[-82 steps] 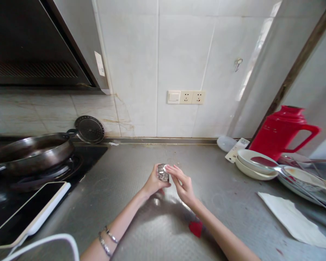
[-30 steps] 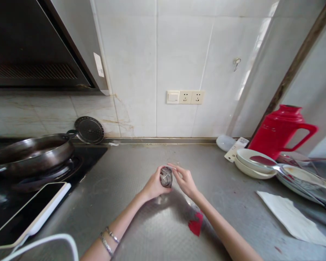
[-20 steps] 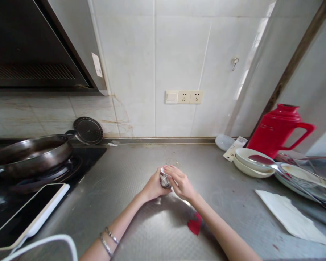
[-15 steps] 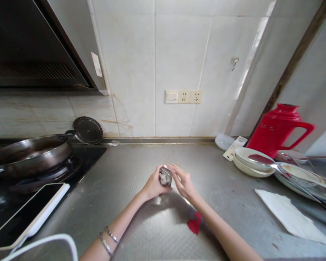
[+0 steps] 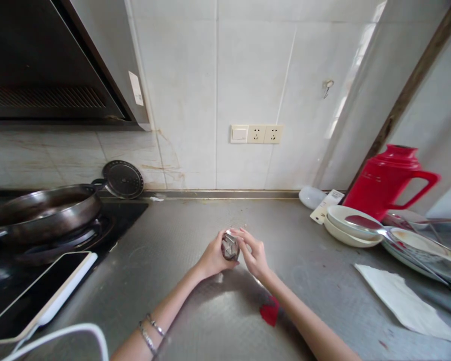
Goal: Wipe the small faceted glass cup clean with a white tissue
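A small round container [image 5: 230,246], grey and glassy with dark patches, is held above the steel counter in the middle of the head view. I cannot make out exactly what kind it is. My left hand [image 5: 213,255] wraps round its left side, thumb underneath and fingers behind. On the other side my right hand [image 5: 253,251] is closed, its fingertips pressed to the container's upper right rim. Two bracelets [image 5: 152,331] circle my left wrist. Beside my right forearm a red scrap [image 5: 269,312] lies on the counter.
A metal pan [image 5: 44,210] sits on the black stove at left, with a phone [image 5: 37,291] and its white cable [image 5: 78,328] in front. At right stand a red thermos [image 5: 385,183], stacked bowls [image 5: 351,233] and plates [image 5: 417,263]. A white napkin [image 5: 402,298] lies nearer.
The container has tilted slightly, so its round face shows a little more. Both hands keep their places on it. The whole view has shifted slightly.
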`<state>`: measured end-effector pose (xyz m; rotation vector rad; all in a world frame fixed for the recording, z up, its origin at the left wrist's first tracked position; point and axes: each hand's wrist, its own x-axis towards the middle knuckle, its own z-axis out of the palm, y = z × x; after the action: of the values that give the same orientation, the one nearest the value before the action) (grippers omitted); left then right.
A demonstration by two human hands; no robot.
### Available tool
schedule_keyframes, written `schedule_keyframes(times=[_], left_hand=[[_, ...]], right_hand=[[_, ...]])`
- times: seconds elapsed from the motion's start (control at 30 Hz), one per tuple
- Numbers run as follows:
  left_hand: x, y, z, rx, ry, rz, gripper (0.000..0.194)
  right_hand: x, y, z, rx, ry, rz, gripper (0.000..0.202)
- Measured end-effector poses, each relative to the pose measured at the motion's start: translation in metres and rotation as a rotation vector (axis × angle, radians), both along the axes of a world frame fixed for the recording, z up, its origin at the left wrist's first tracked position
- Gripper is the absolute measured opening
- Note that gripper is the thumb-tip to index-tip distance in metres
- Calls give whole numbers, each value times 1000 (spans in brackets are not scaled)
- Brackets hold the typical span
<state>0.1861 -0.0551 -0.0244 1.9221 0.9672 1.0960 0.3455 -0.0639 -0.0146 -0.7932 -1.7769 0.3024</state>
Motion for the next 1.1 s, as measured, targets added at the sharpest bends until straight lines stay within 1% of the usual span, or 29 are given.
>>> schedule_keyframes(times=[0.07,0.13,0.23,0.33,0.4,0.43,0.57,0.63,0.7,0.77,0.83,0.9,1.0,1.1], left_hand=[[-2,1,1,-9,11,35,86],[-4,3,2,-1,13,55,84],[-5,4,2,22,0,55,81],[-3,3,2,46,-5,9,77],[-2,1,3,68,-5,-24,75],[-1,0,3,68,-4,-37,75],[-2,0,4,23,18,-48,84],[-5,2,2,10,26,-25,89],[-7,4,0,9,29,-5,91],[-9,7,-3,18,33,2,89],[-9,8,-4,31,33,-7,86],[-7,7,-3,48,25,-20,84],[-4,3,0,65,18,-31,82],[-3,0,4,31,30,-30,86]], right_hand=[[1,1,-1,1,3,-39,31],[2,0,-1,69,-38,-39,32],[2,-4,-2,189,-136,0,36],[0,-6,-1,253,-205,74,40],[-1,-6,1,224,-194,114,38],[-2,-6,2,180,-166,119,36],[1,-1,8,-89,13,55,29],[4,0,10,-141,59,18,29],[5,0,11,-83,47,4,28],[6,-2,10,35,-11,15,27],[4,-4,9,136,-99,50,29],[1,-5,7,181,-166,89,33],[-2,-5,4,140,-140,98,34],[-3,-2,4,4,-24,46,31]])
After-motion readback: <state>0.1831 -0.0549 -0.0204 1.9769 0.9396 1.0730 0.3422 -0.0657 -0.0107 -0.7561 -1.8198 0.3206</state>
